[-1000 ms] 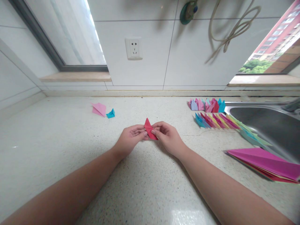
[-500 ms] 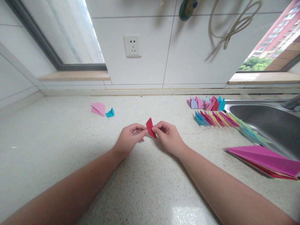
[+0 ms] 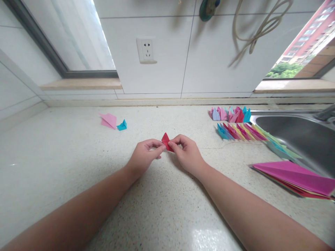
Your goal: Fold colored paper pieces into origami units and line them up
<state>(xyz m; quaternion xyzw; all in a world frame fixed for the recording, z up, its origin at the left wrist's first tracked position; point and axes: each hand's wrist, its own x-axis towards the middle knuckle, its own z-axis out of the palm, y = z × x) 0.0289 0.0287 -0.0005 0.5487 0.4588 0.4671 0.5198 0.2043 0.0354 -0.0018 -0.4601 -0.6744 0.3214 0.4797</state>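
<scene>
Between my two hands is a small folded piece of red paper (image 3: 165, 138), its pointed top facing away from me. My left hand (image 3: 146, 153) pinches its left side between thumb and fingers. On the right side, my right hand (image 3: 187, 151) grips it with thumb and forefinger closed. The fingertips cover part of the paper's lower folds. Both hands are just over the speckled countertop (image 3: 157, 209). Beyond my left hand lie a pink folded paper (image 3: 108, 120) and a small blue folded paper piece (image 3: 121, 125).
At the right stand a row of colourful folded papers (image 3: 240, 132) and a cluster of small origami pieces (image 3: 230, 114). A magenta-topped stack of folded paper (image 3: 295, 176) lies nearer me, beside the metal sink (image 3: 295, 136). A socket (image 3: 147, 50) is on the wall.
The red paper has changed from a slanted flat strip to a shape with a peak at the top and a part sticking out to the lower right. Both hands stay nearly in place.
</scene>
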